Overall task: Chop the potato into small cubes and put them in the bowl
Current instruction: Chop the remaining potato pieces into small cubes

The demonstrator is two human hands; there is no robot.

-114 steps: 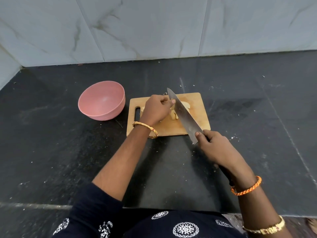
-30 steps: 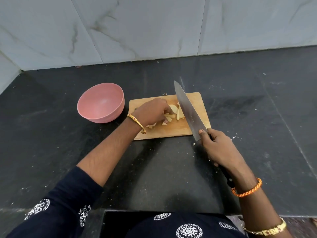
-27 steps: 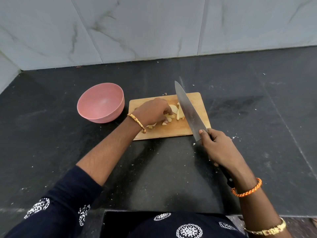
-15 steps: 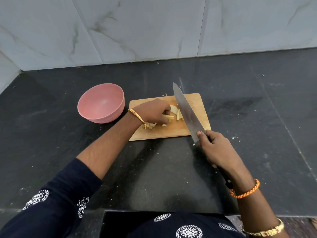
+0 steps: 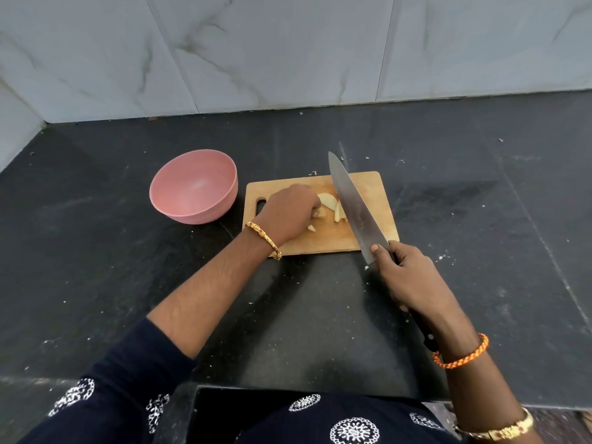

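On the cutting board [image 5: 368,193] the potato pieces [image 5: 333,206] lie as long wedges, not yet cubes. Left hand [image 5: 290,211] curls over them; right hand [image 5: 413,280] grips the knife [image 5: 355,206]. Beside the board, the pink bowl [image 5: 193,187] holds nothing, so most work remains.

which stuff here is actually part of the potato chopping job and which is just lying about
In the job: potato pieces, knife, board, pink bowl, left hand, right hand.

Lying about: small scraps on the black counter.
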